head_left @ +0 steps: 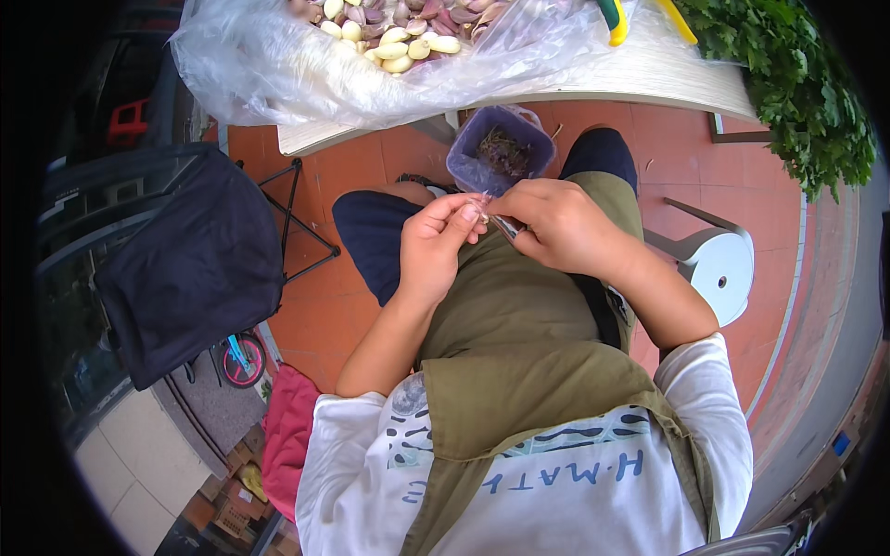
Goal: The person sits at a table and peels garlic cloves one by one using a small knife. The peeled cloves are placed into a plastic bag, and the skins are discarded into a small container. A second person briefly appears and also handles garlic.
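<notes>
Over my lap, my left hand [432,240] pinches a garlic clove [483,208] with papery skin between thumb and fingertips. My right hand [567,226] meets it from the other side, its fingers at the clove's skin. A thin metal tool [507,225], perhaps a small knife, shows in its grip, mostly covered by the fingers. Just beyond both hands stands a purple plastic bin [462,156] with dry peelings [504,153] inside. On the table [674,76], a clear plastic bag [243,76] bears peeled white cloves [393,51] and unpeeled purplish cloves [445,17].
Yellow-and-green handles [616,26] lie on the table beside leafy green herbs [799,90] that overhang its right edge. A white-topped stool [719,271] stands at right. To the left are a dark folding chair [201,271] and a small pink-rimmed wheel [243,360].
</notes>
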The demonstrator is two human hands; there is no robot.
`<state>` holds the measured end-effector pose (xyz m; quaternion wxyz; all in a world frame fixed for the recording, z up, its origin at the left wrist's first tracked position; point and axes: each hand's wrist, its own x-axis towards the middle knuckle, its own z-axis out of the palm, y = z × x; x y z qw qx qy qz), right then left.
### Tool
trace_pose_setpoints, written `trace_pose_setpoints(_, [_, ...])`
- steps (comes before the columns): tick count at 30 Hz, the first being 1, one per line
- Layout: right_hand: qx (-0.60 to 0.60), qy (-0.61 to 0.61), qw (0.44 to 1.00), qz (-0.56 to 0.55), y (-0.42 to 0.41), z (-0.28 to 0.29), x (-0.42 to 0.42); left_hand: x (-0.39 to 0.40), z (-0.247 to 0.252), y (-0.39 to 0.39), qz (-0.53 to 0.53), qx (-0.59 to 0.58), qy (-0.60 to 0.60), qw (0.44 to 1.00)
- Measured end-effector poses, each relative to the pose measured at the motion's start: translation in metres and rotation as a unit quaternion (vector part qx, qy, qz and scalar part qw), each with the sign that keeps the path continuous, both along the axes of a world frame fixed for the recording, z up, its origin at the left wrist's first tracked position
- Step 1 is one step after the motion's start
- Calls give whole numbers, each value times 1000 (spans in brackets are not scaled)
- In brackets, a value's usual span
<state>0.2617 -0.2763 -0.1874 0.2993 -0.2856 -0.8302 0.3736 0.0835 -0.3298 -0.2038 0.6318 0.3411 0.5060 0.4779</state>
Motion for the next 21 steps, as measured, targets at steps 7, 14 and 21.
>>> trace_pose_setpoints(7, [4, -14, 1000, -13, 2, 1, -1, 0, -1, -2, -10, -3, -6, 1000])
trace_pose_setpoints(14, [-111, -8, 994, -12, 5, 10, 6, -6, 2, 2, -22, -13, -53, 998])
trace_pose_setpoints(21, [-155, 16, 988, -17, 2, 5, 3, -2, 2, 3, -11, 29, -12, 999])
